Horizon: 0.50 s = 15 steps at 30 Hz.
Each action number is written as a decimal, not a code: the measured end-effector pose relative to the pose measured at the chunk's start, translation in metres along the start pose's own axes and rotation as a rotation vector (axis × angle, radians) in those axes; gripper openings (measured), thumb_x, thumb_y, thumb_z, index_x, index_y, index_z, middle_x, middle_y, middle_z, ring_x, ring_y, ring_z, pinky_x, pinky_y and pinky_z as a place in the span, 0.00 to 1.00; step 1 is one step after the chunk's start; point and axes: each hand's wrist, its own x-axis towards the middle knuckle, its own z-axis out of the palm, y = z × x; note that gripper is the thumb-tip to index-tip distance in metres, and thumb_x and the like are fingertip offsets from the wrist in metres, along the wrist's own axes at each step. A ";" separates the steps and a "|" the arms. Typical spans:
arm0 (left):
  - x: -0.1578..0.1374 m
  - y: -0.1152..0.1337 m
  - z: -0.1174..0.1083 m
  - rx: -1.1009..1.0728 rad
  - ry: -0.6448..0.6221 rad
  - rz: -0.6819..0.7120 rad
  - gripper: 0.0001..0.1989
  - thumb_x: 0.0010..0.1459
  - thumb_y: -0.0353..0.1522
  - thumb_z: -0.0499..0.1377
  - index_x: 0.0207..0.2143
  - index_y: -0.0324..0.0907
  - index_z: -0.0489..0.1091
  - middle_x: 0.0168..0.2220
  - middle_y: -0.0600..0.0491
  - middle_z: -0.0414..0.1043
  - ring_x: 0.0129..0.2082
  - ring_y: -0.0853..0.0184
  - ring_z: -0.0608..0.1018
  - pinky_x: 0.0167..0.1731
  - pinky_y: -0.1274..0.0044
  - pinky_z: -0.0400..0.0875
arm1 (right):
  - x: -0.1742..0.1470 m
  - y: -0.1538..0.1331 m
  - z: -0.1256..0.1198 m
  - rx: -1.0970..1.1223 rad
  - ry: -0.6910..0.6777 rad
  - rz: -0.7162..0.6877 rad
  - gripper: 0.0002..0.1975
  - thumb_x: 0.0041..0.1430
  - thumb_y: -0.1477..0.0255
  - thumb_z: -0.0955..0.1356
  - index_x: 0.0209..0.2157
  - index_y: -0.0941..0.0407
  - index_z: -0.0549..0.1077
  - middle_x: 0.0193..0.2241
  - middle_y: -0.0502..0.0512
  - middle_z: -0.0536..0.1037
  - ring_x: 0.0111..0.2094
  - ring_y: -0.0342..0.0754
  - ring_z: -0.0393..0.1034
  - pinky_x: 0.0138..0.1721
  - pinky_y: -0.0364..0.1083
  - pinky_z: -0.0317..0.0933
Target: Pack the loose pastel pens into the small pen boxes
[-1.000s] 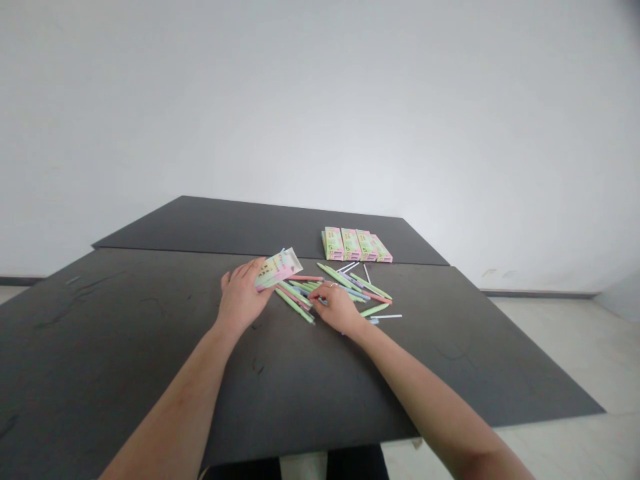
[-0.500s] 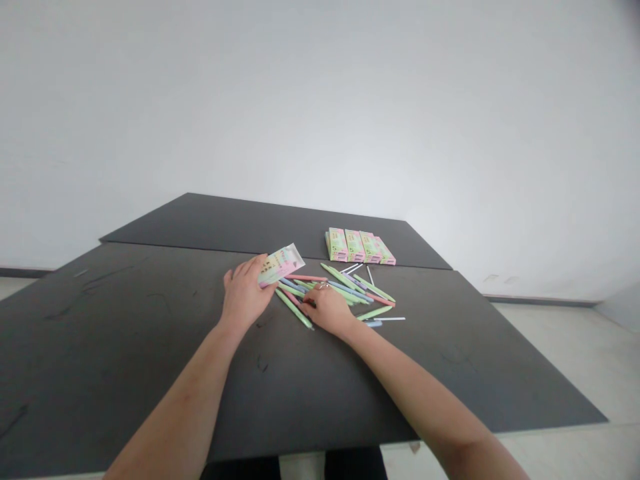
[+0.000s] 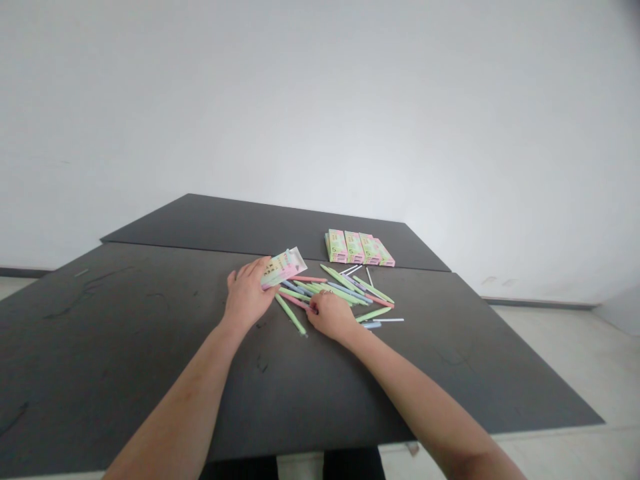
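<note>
Grasps a flat, glossy packet (image 3: 281, 269), printed in pastel pink, green and yellow, with the left hand (image 3: 249, 293) at the centre of the frame, grip closed around the lower left end. Curls the right hand (image 3: 331, 313) over a slim pink pen (image 3: 295, 302) at the lower left of a loose heap of pastel pens (image 3: 350, 291); cannot tell, with fingertips hidden, whether pinching it. Could drag or scatter neighbouring pens across the dark grey table (image 3: 300, 393) by pulling at crossed barrels; could crease the packet through squeezing too hard. Shows only printed outsides on the packet and on the stacked pink-and-green rectangular cartons (image 3: 354, 247), right of upper centre, contents unseen.
</note>
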 end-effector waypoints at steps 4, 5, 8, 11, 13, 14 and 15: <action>0.000 -0.001 0.002 -0.008 -0.012 0.015 0.28 0.53 0.36 0.60 0.57 0.45 0.60 0.57 0.46 0.68 0.56 0.54 0.69 0.55 0.61 0.60 | -0.006 0.012 -0.009 0.148 0.052 0.078 0.05 0.56 0.70 0.66 0.30 0.55 0.74 0.27 0.56 0.77 0.29 0.48 0.70 0.30 0.44 0.55; 0.000 -0.001 0.002 -0.013 -0.016 0.020 0.28 0.53 0.36 0.60 0.57 0.45 0.60 0.57 0.46 0.68 0.56 0.54 0.69 0.55 0.62 0.60 | -0.007 0.016 -0.013 0.194 0.076 0.095 0.05 0.56 0.70 0.66 0.30 0.55 0.74 0.26 0.54 0.77 0.28 0.48 0.69 0.29 0.44 0.55; 0.000 -0.001 0.003 -0.033 -0.027 0.040 0.28 0.53 0.35 0.60 0.57 0.45 0.60 0.57 0.46 0.68 0.56 0.55 0.69 0.55 0.63 0.61 | -0.010 0.030 -0.022 0.355 0.164 0.131 0.05 0.56 0.71 0.65 0.31 0.56 0.73 0.23 0.52 0.75 0.25 0.46 0.67 0.28 0.43 0.53; 0.000 0.000 0.004 -0.044 -0.039 0.069 0.28 0.53 0.35 0.60 0.57 0.44 0.60 0.56 0.46 0.69 0.56 0.55 0.70 0.54 0.63 0.61 | -0.012 0.047 -0.026 0.543 0.256 0.170 0.07 0.57 0.68 0.64 0.31 0.56 0.72 0.21 0.49 0.73 0.23 0.45 0.65 0.27 0.42 0.53; -0.001 0.001 0.005 -0.044 -0.050 0.088 0.29 0.53 0.35 0.61 0.57 0.44 0.60 0.56 0.46 0.69 0.56 0.55 0.70 0.55 0.62 0.60 | -0.013 0.058 -0.027 0.649 0.340 0.210 0.09 0.57 0.66 0.63 0.31 0.56 0.71 0.21 0.48 0.71 0.23 0.45 0.64 0.26 0.42 0.53; -0.001 0.001 0.005 -0.043 -0.058 0.094 0.29 0.53 0.35 0.61 0.57 0.44 0.61 0.56 0.46 0.69 0.56 0.55 0.70 0.55 0.62 0.60 | -0.014 0.063 -0.028 0.691 0.391 0.234 0.09 0.58 0.65 0.63 0.31 0.56 0.71 0.20 0.48 0.70 0.22 0.44 0.62 0.25 0.42 0.53; -0.002 0.002 0.006 -0.043 -0.068 0.097 0.29 0.53 0.35 0.61 0.57 0.44 0.61 0.56 0.46 0.69 0.56 0.55 0.69 0.56 0.61 0.59 | -0.014 0.068 -0.029 0.726 0.441 0.253 0.10 0.58 0.64 0.63 0.31 0.56 0.71 0.20 0.47 0.70 0.21 0.44 0.61 0.24 0.42 0.52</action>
